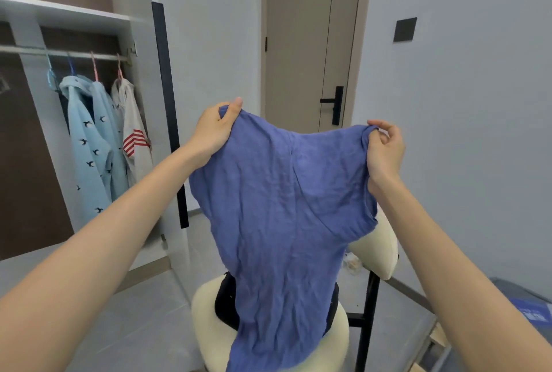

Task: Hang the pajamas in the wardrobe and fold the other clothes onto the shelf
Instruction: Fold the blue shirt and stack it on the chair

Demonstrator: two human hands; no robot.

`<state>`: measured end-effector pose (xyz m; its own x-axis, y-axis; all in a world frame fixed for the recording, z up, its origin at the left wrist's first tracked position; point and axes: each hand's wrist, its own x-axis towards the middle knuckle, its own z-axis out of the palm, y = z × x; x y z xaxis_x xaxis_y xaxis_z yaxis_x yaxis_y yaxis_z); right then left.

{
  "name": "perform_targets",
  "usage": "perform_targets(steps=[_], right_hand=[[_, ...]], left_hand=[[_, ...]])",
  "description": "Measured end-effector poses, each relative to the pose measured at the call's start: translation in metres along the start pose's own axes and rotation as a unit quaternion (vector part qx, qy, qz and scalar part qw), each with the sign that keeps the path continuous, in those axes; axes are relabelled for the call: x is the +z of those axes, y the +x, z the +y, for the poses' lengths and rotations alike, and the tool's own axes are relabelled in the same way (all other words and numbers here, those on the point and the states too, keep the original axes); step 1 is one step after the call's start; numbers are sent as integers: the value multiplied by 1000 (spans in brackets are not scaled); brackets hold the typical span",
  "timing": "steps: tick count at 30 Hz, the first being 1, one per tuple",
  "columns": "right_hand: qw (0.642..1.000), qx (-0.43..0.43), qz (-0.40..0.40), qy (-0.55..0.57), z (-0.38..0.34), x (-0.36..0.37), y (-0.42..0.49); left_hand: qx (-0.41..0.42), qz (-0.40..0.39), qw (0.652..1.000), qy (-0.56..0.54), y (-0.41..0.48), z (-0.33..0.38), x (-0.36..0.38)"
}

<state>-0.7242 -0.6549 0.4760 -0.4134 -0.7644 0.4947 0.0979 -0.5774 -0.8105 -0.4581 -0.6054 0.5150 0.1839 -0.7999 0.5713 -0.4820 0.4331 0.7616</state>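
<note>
Blue garment [286, 216] is up in the air, stretched wide between both hands and hanging down in wrinkled folds. The left hand [215, 132] grips its upper left corner, thumb lying over the front of the cloth and fingers tucked behind. The right hand [385, 150] pinches the upper right edge, fingers curled around a small bunch of fabric. The left corner sits a touch higher than the right. Its lower end drapes down in front of a cream cushioned chair [203, 312], where a dark garment [222, 303] lies on the seat, mostly hidden behind the blue cloth. Off to the left, the wardrobe [59, 14] stands open, and on its rail [77, 54] hang light blue pajamas [89, 147] with a small bird print and, just beside them, a white top [134, 129] with red stripes. Straight ahead, beyond the hands, is a closed door [298, 43] with a black handle [334, 104].
</note>
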Motion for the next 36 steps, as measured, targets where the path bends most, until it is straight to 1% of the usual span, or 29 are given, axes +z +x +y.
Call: perform_targets(steps=[4,8,11,14,19,24,27,29,32,36], right_hand=[[999,-40,21,4,-46,-20,7],[997,-63,34,-1,-70,-36,10],[998,-49,28,-6,-70,-42,11],[999,-37,21,-22,-59,-41,14],[994,17,-27,-104,0,-31,17],[969,85,-103,-208,103,-20,9],[955,111,-132,-242,163,-9,-1],[951,118,-139,-251,197,-1,-5],[941,133,-139,-279,243,13,-6],[933,141,-134,-303,288,25,-5]], left_hand=[[15,-14,999,-33,-13,44,0],[36,-8,998,-48,-20,68,2],[39,-20,998,-45,-24,67,7],[21,-32,999,-39,-22,50,15],[-55,-63,996,-5,-18,-12,29],[-126,-117,983,70,-23,-107,48],[-172,-145,968,109,-23,-172,61],[-194,-134,962,138,-21,-211,70],[-205,-109,956,180,-12,-263,83],[-231,-101,943,219,0,-319,99]])
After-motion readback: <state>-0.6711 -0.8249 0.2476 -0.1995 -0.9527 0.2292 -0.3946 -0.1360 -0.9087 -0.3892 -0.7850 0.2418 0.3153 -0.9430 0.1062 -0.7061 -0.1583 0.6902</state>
